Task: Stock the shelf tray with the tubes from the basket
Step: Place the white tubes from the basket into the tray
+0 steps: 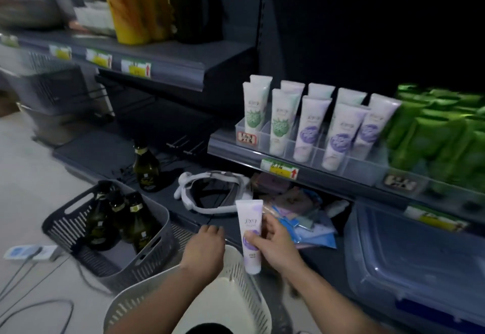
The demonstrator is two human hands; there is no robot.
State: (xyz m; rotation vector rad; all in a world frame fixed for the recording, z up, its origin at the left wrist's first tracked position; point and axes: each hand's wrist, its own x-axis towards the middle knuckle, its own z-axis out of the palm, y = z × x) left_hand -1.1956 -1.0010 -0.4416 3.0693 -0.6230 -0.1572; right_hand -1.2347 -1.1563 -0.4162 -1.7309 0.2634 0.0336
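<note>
Head view: right hand [275,245] grips upright white tube [250,236], purple label.

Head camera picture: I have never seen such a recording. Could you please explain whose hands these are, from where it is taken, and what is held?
There is no machine here. A person wears one camera on the head, looking forward and down, so both arms at the bottom are the wearer's own. The right hand holds a white tube with a purple label, upright, just above a white basket. The left hand rests at that basket's far rim; whether it grips is hidden. On the shelf, a clear tray with compartments holds similar tubes, green-labelled left, purple right. To the left stands a grey basket with dark bottles.
</note>
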